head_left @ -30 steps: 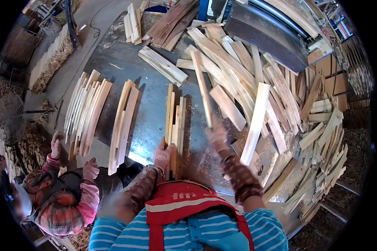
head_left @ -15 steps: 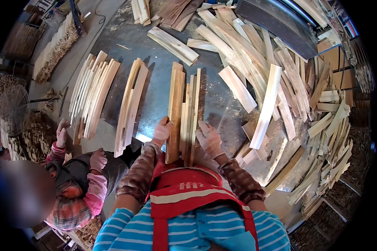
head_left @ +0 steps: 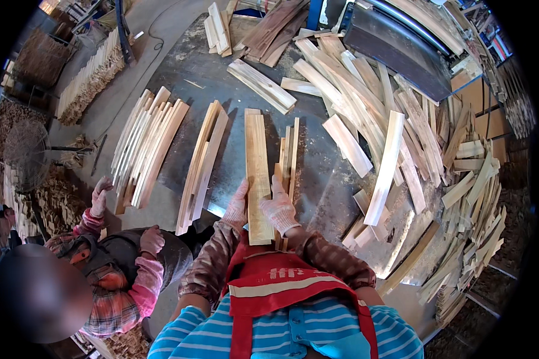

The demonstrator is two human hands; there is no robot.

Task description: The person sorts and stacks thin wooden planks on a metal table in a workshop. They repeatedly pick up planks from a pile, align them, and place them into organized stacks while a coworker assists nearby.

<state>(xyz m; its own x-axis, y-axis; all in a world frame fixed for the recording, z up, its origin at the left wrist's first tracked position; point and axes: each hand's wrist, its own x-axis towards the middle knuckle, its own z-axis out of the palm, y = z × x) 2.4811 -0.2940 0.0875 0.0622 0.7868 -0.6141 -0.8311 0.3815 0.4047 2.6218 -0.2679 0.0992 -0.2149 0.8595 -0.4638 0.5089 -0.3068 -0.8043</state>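
A pale wooden board with a second one beneath it stands lengthwise in front of me, its near end by my red apron. Gloved, my left hand closes on the board's left edge. My right hand, also gloved, grips its right edge, fingers partly hidden. Just to the right of the board lie several narrow wooden slats, their near ends partly behind my right hand. Left of my hands, a small bundle of slats rests on the dark metal table.
A larger row of slats lies at the table's left edge, near a co-worker's gloved hand. On the right is a heap of loose boards. A dark machine bed stands at the far right. Stacked wood covers floor at left.
The board has parted from the slats on its right and turned its wide face up. My right hand has moved left from the slats to the board.
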